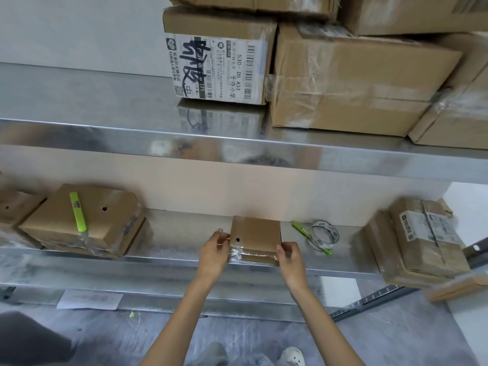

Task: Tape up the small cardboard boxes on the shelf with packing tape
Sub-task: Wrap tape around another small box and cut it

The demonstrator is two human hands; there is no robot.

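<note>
Grey floor is showing at the bottom of the frame, and I am watching two bare arms reaching up from it to the lower shelf (171, 233).

The left hand (214, 247) is pinching the left edge of the small box (256, 231), thumb and fingers curled in close. The right hand (290, 253) is curling its fingers round the front right corner of the same box. So both hands are narrow and holding the box.

The box is sitting in the lower middle of the frame, right at the front lip of the shelf. A shiny tape strip (245, 251) is running across its front side.

I am guessing this box is light and could slide on the smooth metal. The card is looking thin, so it may dent if squeezed hard. Holding it by its two side edges, as now, is looking like the safe way. The tape is going to be sticky and crinkly, so it needs slow rubbing flat.

Just right of the box, the tape roll (325, 235) is lying on a green cutter (299, 226).

Farther off at the left, a stack of boxes (105, 223) is carrying a second green cutter (77, 211).

At the top of the frame, big boxes (356, 83) are sitting on the upper shelf (79, 101).
</note>
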